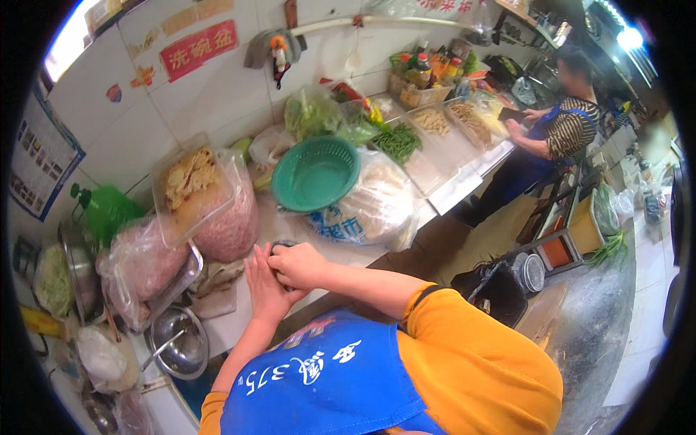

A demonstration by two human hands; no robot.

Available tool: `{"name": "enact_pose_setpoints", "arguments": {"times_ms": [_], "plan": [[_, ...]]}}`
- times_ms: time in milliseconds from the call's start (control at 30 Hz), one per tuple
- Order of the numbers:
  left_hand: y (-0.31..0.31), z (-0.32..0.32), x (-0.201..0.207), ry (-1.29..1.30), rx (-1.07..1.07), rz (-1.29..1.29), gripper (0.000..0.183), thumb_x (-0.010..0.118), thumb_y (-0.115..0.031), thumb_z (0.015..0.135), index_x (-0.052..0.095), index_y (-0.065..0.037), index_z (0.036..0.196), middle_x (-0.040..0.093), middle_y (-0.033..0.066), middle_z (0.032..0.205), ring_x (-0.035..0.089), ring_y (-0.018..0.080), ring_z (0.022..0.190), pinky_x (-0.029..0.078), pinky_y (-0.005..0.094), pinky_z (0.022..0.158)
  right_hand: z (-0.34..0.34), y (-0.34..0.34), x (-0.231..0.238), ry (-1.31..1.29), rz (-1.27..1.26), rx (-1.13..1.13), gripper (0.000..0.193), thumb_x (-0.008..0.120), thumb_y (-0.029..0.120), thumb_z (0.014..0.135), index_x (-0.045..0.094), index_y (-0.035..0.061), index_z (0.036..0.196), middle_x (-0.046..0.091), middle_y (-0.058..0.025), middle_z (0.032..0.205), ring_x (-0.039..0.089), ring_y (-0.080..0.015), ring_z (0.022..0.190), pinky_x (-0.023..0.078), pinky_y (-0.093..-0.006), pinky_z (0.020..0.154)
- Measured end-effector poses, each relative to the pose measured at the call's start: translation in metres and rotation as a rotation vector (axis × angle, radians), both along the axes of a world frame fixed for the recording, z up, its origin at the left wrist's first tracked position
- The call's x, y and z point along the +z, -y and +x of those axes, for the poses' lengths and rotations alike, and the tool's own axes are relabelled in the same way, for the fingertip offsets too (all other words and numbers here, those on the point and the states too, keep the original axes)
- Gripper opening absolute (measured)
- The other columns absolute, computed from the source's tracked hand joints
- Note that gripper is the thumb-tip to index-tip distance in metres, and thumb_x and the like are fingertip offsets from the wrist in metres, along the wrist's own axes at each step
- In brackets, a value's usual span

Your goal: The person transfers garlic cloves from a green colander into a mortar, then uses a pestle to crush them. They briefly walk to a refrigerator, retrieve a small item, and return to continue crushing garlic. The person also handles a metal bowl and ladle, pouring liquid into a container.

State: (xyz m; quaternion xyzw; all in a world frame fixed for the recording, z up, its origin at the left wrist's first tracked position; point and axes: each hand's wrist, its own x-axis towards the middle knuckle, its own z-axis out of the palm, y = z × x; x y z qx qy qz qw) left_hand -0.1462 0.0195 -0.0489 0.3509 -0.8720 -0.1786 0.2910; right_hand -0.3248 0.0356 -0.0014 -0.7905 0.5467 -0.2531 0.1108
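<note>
My left hand [265, 288] is raised over the counter's near edge, its fingers extended and held upward. Against its palm side rests my right hand [303, 267], with fingers curled in; whatever they may hold is hidden. A small dark thing [284, 243] shows just beyond the fingertips, too small to name. Nearest to my hands are a bag of pink minced meat [226, 225] and a crumpled beige cloth [217, 290]. A large white plastic bag [377, 196] bulges to the right, beside a green plastic colander [317, 174].
A clear tub of pale food [194, 185] leans on the meat bags. A metal bowl with a spoon [179, 342] stands at the left. Green beans [396, 145] and trays of cut food [467, 123] lie further right. A co-worker in a striped top [573, 127] holds a cleaver there.
</note>
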Motion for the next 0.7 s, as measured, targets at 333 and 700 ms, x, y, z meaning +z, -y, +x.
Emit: {"name": "enact_pose_setpoints", "arguments": {"times_ms": [333,700], "plan": [[0.003,-0.008,-0.004,-0.015,0.001,-0.114,0.131,0.095,-0.053,0.064,0.026,-0.003,0.162,0.041,0.0195,0.163,0.036,0.0424,0.153,0.024,0.0637,0.125,-0.007,0.005,-0.003,0.038,0.122,0.005,0.019,0.068,0.028,0.086,0.072,0.0127,0.096,0.069,-0.0106,0.097,0.071,-0.0374,0.077,0.058,-0.0498,0.067],[0.007,-0.007,-0.001,-0.214,-0.072,-0.124,0.154,0.098,-0.045,0.063,-0.007,-0.007,0.17,0.052,0.022,0.152,0.051,0.045,0.137,0.036,0.0586,0.117,0.002,0.01,0.032,-0.113,0.146,0.009,0.02,0.07,0.028,0.088,0.074,0.0105,0.097,0.071,-0.0131,0.094,0.074,-0.0356,0.08,0.06,-0.0488,0.07]]}}
